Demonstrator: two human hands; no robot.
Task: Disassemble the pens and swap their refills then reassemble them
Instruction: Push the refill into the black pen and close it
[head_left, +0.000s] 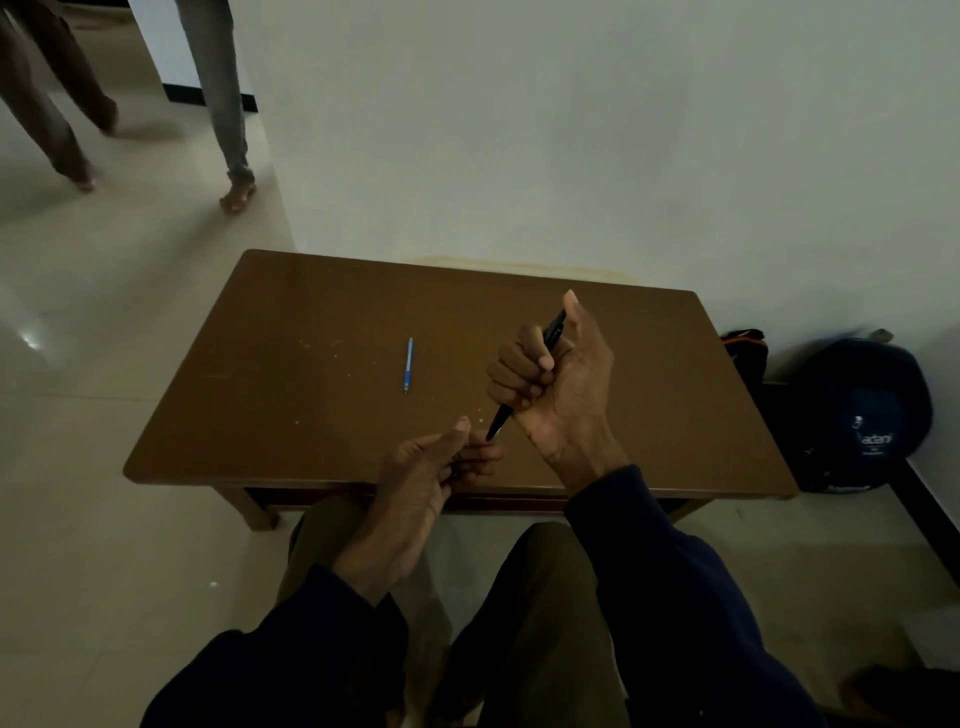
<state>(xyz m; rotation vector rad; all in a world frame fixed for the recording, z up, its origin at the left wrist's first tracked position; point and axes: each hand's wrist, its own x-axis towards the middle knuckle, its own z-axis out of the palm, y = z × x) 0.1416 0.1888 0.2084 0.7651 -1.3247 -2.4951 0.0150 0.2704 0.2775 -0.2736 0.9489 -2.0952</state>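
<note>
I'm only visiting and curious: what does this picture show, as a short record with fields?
setting: a person seated at a low brown table by a white wall
right hand: grips a black pen, tip pointing down
left hand: fingers curled at the black pen's tip; unclear if they hold anything
blue pen: lies on the table, apart from both hands
floor, right: dark blue round object
background: two people's legs

Brown table (291, 374), white wall (571, 130), tiled floor (104, 312)
</note>
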